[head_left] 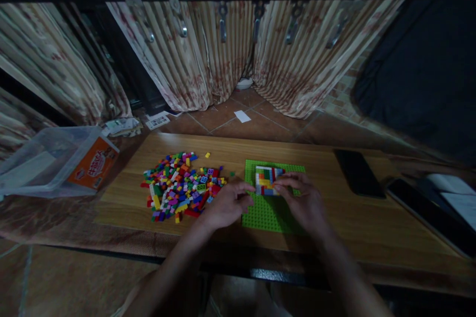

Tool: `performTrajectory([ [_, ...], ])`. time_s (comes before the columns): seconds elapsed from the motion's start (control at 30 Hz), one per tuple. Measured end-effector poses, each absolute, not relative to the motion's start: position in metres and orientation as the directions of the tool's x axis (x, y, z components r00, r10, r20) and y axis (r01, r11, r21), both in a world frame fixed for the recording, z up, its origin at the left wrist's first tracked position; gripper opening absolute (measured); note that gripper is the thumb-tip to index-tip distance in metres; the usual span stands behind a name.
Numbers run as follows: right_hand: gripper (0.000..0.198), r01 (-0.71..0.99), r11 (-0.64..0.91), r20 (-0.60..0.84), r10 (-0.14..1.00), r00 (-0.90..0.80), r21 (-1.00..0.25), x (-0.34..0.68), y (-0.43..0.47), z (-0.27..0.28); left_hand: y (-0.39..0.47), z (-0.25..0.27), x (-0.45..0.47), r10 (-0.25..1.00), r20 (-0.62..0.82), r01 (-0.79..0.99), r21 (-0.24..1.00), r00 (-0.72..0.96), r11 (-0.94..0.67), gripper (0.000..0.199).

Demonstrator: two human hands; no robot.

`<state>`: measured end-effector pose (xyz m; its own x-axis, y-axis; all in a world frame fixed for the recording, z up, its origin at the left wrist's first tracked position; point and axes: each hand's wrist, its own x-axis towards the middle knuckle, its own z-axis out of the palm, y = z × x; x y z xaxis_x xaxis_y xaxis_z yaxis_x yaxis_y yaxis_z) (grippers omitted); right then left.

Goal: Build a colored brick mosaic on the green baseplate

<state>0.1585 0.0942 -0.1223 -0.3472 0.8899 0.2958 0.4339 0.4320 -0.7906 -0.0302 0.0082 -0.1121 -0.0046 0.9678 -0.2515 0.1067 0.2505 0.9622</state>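
Observation:
A green studded baseplate lies on the wooden board, with a rectangle of toy bricks built on it: a white border and red, yellow, green, orange and blue pieces inside. Over the right side of this build is my right hand, thumb and forefinger pinched at a small orange brick. My left hand hovers at the baseplate's left edge, fingers bent but apart, nothing visible between them. Left of it spreads a pile of loose, many-coloured bricks.
A clear plastic bin with an orange label stands left of the board. A black phone lies on the right, with another dark flat object beside it. Striped curtains hang behind, above a tiled floor.

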Motion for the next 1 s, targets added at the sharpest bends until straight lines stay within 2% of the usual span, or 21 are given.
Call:
performTrajectory([
  [0.2,0.016,0.475,0.388,0.207,0.898,-0.388,-0.790,0.167,0.099,-0.129,0.008,-0.113,-0.017,0.972,-0.217,0.291,0.939,0.088,0.184,0.044],
  [0.53,0.010,0.542,0.430,0.268,0.896,-0.354,-0.722,0.158,0.096,-0.129,0.011,-0.119,-0.006,0.966,-0.189,0.367,0.924,0.179,0.112,0.051],
  [0.83,0.012,0.517,0.331,0.227,0.940,-0.255,-0.790,0.158,0.097,-0.128,0.013,-0.109,0.000,0.963,-0.198,0.369,0.922,0.182,0.119,0.056],
  [1.0,0.015,0.564,0.236,0.163,0.971,-0.177,-0.792,0.161,0.100,-0.129,0.013,-0.108,0.000,0.959,-0.210,0.378,0.917,0.189,0.126,0.059],
])
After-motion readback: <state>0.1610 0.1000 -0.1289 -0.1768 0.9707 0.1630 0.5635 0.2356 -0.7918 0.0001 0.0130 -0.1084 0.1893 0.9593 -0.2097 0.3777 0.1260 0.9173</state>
